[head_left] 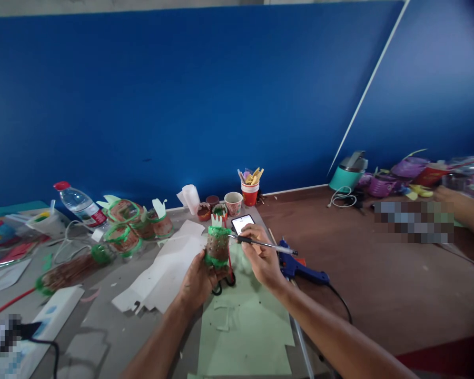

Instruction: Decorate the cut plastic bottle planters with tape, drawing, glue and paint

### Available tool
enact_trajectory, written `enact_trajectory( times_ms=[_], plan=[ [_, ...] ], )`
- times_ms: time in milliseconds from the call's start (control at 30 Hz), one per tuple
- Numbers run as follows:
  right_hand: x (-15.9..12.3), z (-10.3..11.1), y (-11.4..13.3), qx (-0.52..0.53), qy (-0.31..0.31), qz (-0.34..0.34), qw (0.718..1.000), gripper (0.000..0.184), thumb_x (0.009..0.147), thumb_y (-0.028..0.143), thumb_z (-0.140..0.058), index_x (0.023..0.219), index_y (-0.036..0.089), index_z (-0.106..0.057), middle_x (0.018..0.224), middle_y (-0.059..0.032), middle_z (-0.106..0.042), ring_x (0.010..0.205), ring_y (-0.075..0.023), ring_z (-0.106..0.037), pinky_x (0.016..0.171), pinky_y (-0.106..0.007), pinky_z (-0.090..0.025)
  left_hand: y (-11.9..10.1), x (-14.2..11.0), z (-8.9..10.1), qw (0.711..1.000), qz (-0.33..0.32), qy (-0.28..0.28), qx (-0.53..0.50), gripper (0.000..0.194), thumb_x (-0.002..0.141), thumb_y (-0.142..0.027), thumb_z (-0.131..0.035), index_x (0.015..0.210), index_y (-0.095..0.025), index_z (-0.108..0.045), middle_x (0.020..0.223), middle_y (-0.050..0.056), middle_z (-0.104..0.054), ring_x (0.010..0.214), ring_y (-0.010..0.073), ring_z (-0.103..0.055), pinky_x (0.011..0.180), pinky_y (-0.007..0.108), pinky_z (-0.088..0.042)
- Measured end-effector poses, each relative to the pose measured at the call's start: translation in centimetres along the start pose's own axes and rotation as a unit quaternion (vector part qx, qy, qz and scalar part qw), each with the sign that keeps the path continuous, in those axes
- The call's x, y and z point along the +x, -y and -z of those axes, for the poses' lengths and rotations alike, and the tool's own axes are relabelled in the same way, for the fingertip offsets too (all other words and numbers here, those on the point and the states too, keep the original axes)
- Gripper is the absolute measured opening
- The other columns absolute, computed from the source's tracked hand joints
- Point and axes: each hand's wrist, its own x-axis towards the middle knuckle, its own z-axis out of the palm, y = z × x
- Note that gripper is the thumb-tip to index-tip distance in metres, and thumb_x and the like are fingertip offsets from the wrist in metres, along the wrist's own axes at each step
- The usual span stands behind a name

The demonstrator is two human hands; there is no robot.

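My left hand [197, 281] is closed around the lower part of a small brown-painted container [218, 247] with green bands at top and bottom. A pale cut-out, pronged like a crown or fork, stands up from its top rim. Between the fingers of my right hand [260, 259] is a pen [270, 245] with a black grip, its tip at the container's upper right edge. I cannot tell whether the tip touches it. Both hands are above a pale green sheet [245, 331]. Behind the right hand lies a lit phone [242, 222].
A blue glue gun [310, 273] with a cable lies right of my right hand. Cut white paper [166, 268], similar painted containers [122, 239] and a water bottle [81, 205] are left. A red cup of plastic cutlery [250, 195] stands behind. Another person's hand [458, 202] is far right.
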Motion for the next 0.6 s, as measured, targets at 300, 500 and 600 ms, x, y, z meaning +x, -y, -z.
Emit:
enact_trajectory(
  times_ms=[300, 500, 600],
  plan=[
    [-0.23, -0.67, 0.03, 0.039, 0.009, -0.067, 0.997, 0.008, 0.087, 0.028, -0.056, 0.091, 0.023, -0.061, 0.102, -0.0070, -0.064, 0.092, -0.0205, -0.062, 0.079, -0.033, -0.050, 0.12, -0.01, -0.12, 1.000, -0.006, -0.003, 0.009, 0.031, 0.083, -0.040, -0.061, 0.094, -0.013, -0.070, 0.084, 0.010, -0.076, 0.069, 0.0238, -0.070, 0.077, 0.042, -0.056],
    [-0.36, -0.92, 0.04, 0.049, 0.013, -0.085, 0.995, 0.010, 0.086, 0.029, -0.057, 0.093, 0.022, -0.060, 0.099, -0.0069, -0.067, 0.085, -0.0191, -0.064, 0.074, -0.031, -0.051, 0.09, 0.06, 0.02, 1.000, -0.003, -0.003, 0.010, 0.028, 0.083, -0.037, -0.062, 0.095, -0.013, -0.069, 0.085, 0.010, -0.076, 0.069, 0.0246, -0.071, 0.078, 0.045, -0.056],
    [-0.33, -0.79, 0.02, 0.040, 0.016, -0.088, 0.995, 0.010, 0.085, 0.027, -0.057, 0.093, 0.021, -0.061, 0.097, -0.0071, -0.068, 0.085, -0.0194, -0.064, 0.073, -0.031, -0.051, 0.14, 0.01, -0.10, 1.000, -0.007, -0.002, 0.012, 0.028, 0.082, -0.036, -0.062, 0.095, -0.013, -0.069, 0.085, 0.010, -0.076, 0.070, 0.0247, -0.071, 0.076, 0.043, -0.056]
  ],
)
